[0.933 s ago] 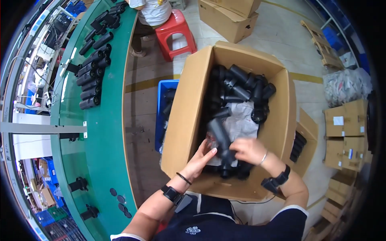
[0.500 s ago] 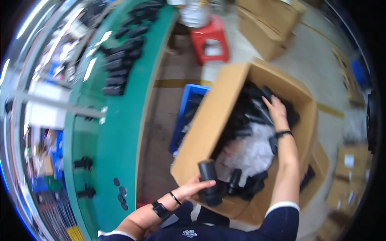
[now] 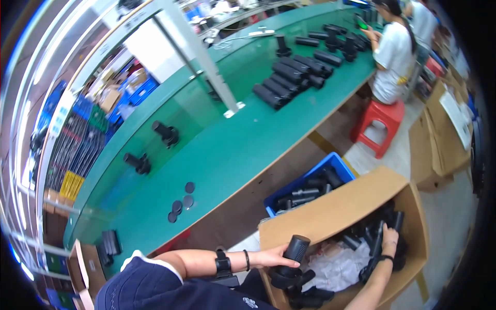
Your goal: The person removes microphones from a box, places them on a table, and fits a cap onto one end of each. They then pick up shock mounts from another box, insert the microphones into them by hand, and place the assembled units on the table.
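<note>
My left hand (image 3: 275, 257) is closed round a black cylindrical part (image 3: 297, 249) with a ribbed upper section and a wider base, tilted above the near left end of an open cardboard box (image 3: 330, 212). Down inside the box, my right hand (image 3: 390, 242) has its fingers closed against a black tube-like part (image 3: 398, 220); its fingertips are partly hidden. More black parts lie jumbled around both hands. Crumpled clear plastic (image 3: 336, 271) fills the middle of the box.
A blue crate (image 3: 338, 161) of black parts stands beyond the box. On the green bench (image 3: 227, 160) are several black cylinders (image 3: 289, 77) and flat dark discs (image 3: 188, 200). A person (image 3: 395, 57) sits on a red stool (image 3: 380, 124); another cardboard box (image 3: 434, 139) stands at right.
The view has swung left and up, bringing more bench and the seated person into sight. My left hand still holds its black part; my right hand stays in the box among the parts.
</note>
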A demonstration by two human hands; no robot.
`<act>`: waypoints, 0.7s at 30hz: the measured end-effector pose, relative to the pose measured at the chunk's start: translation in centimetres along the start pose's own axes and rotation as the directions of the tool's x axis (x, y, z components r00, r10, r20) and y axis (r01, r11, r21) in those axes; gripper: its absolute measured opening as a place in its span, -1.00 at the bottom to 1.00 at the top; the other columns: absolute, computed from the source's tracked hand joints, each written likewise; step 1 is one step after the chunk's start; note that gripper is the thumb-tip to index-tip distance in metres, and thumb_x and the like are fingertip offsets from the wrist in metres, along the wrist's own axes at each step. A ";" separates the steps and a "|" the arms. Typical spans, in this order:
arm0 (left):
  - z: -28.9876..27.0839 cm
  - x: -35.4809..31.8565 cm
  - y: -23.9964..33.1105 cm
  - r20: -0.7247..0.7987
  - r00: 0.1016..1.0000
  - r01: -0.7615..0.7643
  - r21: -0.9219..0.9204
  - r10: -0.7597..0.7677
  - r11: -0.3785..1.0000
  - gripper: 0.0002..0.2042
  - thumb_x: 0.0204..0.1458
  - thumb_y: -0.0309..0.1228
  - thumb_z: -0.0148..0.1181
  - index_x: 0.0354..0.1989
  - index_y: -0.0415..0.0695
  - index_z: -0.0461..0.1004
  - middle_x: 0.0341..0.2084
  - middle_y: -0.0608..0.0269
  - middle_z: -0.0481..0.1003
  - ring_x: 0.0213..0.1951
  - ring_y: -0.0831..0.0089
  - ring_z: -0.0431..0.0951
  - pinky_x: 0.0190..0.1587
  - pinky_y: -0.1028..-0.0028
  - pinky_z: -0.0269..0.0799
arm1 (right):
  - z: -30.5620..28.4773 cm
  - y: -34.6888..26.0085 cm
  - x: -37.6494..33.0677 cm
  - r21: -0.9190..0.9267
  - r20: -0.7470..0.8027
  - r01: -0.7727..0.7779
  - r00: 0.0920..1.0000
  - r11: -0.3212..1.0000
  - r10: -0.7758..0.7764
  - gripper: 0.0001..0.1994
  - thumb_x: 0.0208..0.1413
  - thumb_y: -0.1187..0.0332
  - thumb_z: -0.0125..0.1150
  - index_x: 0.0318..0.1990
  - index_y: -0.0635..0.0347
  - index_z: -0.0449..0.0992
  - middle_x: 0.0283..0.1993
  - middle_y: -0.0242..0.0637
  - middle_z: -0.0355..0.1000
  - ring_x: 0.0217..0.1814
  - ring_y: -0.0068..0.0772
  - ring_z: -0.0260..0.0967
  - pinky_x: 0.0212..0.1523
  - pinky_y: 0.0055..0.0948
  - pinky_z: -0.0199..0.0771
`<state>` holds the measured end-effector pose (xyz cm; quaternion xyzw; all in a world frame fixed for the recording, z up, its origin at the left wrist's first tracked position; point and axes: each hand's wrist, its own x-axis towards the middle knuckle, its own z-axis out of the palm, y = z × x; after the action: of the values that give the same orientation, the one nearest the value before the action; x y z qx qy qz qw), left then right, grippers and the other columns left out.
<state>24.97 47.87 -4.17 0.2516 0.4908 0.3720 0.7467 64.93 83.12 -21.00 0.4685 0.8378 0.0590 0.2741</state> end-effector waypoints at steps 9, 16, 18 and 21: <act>-2.4 -4.6 1.2 -0.038 0.994 -0.106 -0.069 0.103 0.992 -0.30 -0.06 -0.19 0.34 0.19 -0.14 0.11 -0.09 0.28 0.32 0.01 0.51 0.30 0.08 0.46 0.25 | -8.1 -2.5 -8.9 0.603 -0.190 -0.096 0.947 0.792 0.259 -0.54 -0.42 0.61 0.26 -0.26 0.18 0.24 -0.41 -0.06 0.35 -0.29 0.06 0.35 -0.20 -0.24 0.38; -8.6 -12.5 3.0 -0.295 0.935 -0.245 -0.136 0.197 0.960 -0.28 -0.12 -0.20 0.39 0.16 -0.22 0.13 -0.05 0.16 0.37 -0.01 0.41 0.40 0.05 0.38 0.35 | -25.3 -6.1 -19.0 0.666 -0.293 0.055 0.936 0.744 0.193 -0.60 -0.42 0.54 0.22 -0.34 0.16 0.19 -0.58 -0.10 0.23 -0.51 0.07 0.21 -0.41 -0.22 0.32; -11.8 -15.4 3.4 -0.417 0.903 -0.175 -0.136 0.104 0.975 -0.31 -0.12 -0.20 0.38 0.12 -0.20 0.16 -0.06 0.13 0.38 -0.02 0.34 0.43 0.00 0.29 0.41 | -33.6 -10.1 -21.7 0.559 -0.185 0.053 0.981 0.827 0.062 -0.61 -0.42 0.52 0.22 -0.33 0.16 0.21 -0.57 -0.07 0.27 -0.48 0.07 0.29 -0.42 -0.19 0.34; -17.5 -18.2 2.3 -0.512 0.837 -0.407 -0.345 0.194 0.846 -0.39 -0.10 -0.21 0.34 0.08 -0.18 0.19 -0.11 0.16 0.41 -0.07 0.33 0.44 0.00 0.28 0.39 | -42.2 -17.1 -23.5 0.465 -0.257 0.284 0.950 0.839 -0.179 -0.61 -0.38 0.48 0.23 -0.29 0.17 0.24 -0.48 -0.02 0.35 -0.38 0.09 0.38 -0.36 -0.16 0.37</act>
<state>3.74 34.82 0.55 0.0572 0.5084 0.6368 0.5768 39.94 61.11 17.94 0.4092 0.8988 -0.1443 0.0625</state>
